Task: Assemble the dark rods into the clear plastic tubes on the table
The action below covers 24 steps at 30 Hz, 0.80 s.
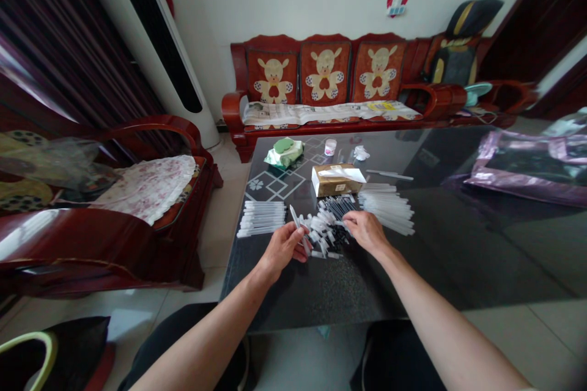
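Note:
My left hand [287,246] is closed round a slim white pen [294,219], which points up and away from me. My right hand [364,229] has its fingertips pinched together over the right side of a loose pile of small white pen caps [321,229]. Whatever it pinches is too small to make out. Black pen refills [338,206] lie behind and partly under the caps. To the right of that hand is a fanned stack of translucent white pen barrels [385,208]. A neat row of white pens [262,218] lies left of my left hand.
Behind the pile stands a gold tissue box [338,181]. Farther back are a green wipes pack [284,154], a small white jar [330,146] and a crumpled white tissue [361,153]. A purple-edged plastic bag [527,168] lies on the dark table [440,263] at right.

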Tool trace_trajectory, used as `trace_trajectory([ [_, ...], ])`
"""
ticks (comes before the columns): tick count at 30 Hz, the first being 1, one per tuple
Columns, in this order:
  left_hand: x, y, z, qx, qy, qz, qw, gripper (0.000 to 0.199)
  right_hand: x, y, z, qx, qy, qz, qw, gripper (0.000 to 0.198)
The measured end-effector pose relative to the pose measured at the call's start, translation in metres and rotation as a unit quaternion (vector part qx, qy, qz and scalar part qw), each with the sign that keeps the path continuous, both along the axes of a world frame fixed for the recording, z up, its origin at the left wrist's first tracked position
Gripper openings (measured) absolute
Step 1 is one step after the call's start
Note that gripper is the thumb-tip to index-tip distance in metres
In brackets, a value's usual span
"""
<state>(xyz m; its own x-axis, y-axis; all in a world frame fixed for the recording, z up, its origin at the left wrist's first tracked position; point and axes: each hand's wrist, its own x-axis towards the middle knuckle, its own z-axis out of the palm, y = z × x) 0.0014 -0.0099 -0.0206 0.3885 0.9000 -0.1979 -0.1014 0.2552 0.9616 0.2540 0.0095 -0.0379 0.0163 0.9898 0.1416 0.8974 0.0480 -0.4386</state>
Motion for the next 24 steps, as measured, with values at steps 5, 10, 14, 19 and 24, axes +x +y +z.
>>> trace_trajectory([
  [5, 0.000, 0.001, -0.002, 0.019, -0.002, -0.032, 0.999, 0.044, -0.018, 0.004, -0.001, -0.010, -0.140, 0.029, 0.990, 0.018],
  [10, 0.003, 0.000, -0.001, 0.031, 0.010, -0.052, 0.998, 0.045, -0.019, 0.006, -0.002, -0.008, -0.156, 0.009, 0.988, 0.015],
  [14, 0.006, -0.003, -0.002, 0.030, 0.010, -0.074, 0.997, 0.046, -0.016, 0.008, 0.003, -0.002, 0.032, -0.033, 0.999, 0.011],
  [19, 0.011, -0.008, -0.004, 0.020, 0.014, -0.123, 0.992, 0.044, -0.013, 0.004, 0.007, -0.111, 0.364, -0.007, 0.925, 0.020],
  [24, 0.014, -0.010, -0.004, 0.021, 0.023, -0.145, 0.989, 0.044, -0.015, -0.004, 0.015, -0.127, 0.502, 0.030, 0.855, 0.030],
])
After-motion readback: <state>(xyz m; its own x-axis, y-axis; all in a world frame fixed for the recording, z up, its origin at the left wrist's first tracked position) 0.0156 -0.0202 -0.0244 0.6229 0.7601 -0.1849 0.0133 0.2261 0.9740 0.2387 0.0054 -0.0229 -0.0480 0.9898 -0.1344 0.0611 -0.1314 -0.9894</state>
